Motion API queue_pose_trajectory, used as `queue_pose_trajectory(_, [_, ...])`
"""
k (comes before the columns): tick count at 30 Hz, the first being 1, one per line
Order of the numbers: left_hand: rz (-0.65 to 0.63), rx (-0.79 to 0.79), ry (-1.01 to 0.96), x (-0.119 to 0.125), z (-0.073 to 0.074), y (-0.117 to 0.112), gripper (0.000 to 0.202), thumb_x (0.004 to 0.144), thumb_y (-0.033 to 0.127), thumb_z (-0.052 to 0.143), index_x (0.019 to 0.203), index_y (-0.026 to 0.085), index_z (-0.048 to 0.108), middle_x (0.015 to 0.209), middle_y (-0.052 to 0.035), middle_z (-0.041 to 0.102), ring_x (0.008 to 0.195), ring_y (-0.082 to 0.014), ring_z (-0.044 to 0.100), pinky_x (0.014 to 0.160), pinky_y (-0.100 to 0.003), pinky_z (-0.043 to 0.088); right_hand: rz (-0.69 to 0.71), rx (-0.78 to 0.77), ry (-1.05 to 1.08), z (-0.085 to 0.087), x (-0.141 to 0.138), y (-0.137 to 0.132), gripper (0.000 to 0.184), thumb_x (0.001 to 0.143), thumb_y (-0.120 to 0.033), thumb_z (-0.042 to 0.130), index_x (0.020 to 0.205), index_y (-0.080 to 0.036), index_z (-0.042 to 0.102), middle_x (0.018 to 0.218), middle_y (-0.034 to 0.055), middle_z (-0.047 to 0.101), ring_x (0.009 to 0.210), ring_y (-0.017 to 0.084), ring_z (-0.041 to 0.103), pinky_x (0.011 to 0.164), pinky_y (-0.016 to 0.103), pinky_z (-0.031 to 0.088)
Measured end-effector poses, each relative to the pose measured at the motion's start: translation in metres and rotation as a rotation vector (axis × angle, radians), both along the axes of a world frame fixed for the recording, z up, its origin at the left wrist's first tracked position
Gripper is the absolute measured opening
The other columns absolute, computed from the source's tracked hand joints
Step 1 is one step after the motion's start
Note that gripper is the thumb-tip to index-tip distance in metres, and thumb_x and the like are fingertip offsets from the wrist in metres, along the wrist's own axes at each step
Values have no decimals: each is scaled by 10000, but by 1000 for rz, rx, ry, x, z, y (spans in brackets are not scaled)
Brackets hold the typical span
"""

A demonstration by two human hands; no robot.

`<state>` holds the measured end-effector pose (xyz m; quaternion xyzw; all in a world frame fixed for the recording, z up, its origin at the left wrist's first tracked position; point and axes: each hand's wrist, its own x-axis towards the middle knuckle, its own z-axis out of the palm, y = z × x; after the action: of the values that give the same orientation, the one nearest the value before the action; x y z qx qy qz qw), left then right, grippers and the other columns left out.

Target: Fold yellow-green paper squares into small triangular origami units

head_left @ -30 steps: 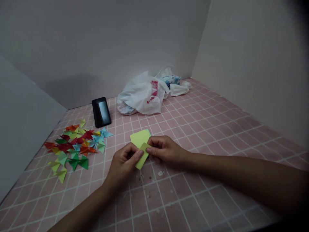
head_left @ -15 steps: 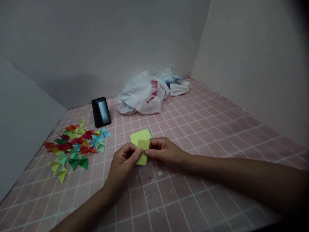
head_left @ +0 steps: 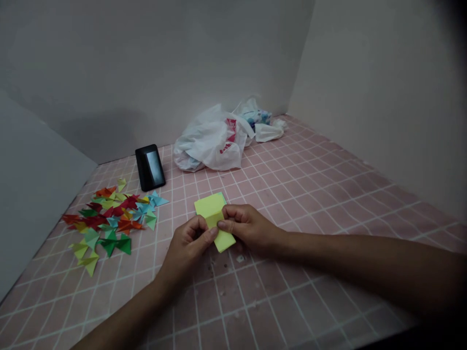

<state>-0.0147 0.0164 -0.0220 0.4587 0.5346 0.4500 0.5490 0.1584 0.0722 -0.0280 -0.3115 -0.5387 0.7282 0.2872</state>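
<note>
I see the yellow-green paper (head_left: 223,239) just above the table (head_left: 310,194), in the middle of my view, pinched between both hands. Its free lower corner sticks out below the fingers toward the right. The left hand (head_left: 189,245) is curled, thumb and forefinger closed on the paper's left edge. The right hand (head_left: 248,226) grips the top of the paper with its fingertips, the other fingers folded under.

Just behind the hands lies a small stack of yellow sheets (head_left: 207,205), flat on the table, with a blue edge showing at its far right corner. I cannot tell whether the held paper touches the stack.

To the left, well apart from the hands, folded paper triangles (head_left: 109,218) in red, orange, green, yellow and blue lie scattered in a loose heap. Beyond them a black box (head_left: 149,166) stands upright near the back wall. Further right sits a crumpled white plastic bag (head_left: 207,141) with red print, and a blue-patterned packet (head_left: 257,116) lies just behind it in the corner.
</note>
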Motion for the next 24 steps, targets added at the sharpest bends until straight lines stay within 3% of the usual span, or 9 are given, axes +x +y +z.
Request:
queue_pose_trajectory(4, [62,5,-47,1,4,0,279,803,357,746,705,180,554,678,17,580,618,-108,505,576,-223,398,16,6,-14,2,0,1,303,947,-361,562,709,-179,512,461,-64,507,348,58,439,348,172,323])
queue_pose_trajectory(8, [98,-14,-109,3,7,0,292,777,350,762,684,176,546,629,32,567,568,-92,476,543,-209,366,110,-25,37,-1,-1,3,276,834,-371,724,756,-163,561,484,-60,554,368,53,461,359,160,328])
queue_pose_trajectory(12, [106,-35,-110,2,7,1,240,770,319,756,698,168,584,588,45,544,523,-71,420,505,-195,320,53,-77,21,-1,0,4,310,881,-378,652,687,-161,546,513,-53,565,348,43,467,341,158,325])
queue_pose_trajectory(19, [61,-135,-195,2,7,3,171,753,267,731,692,158,615,527,42,523,478,-65,407,466,-196,292,-2,-107,20,4,2,5,391,940,-418,562,636,-183,489,436,-96,430,295,30,318,298,170,247])
queue_pose_trajectory(24, [105,-142,-222,2,8,4,196,743,278,739,676,155,602,535,38,534,460,-60,409,453,-195,289,-4,-55,41,3,4,7,460,956,-502,533,635,-174,506,478,-64,485,332,40,396,324,177,258])
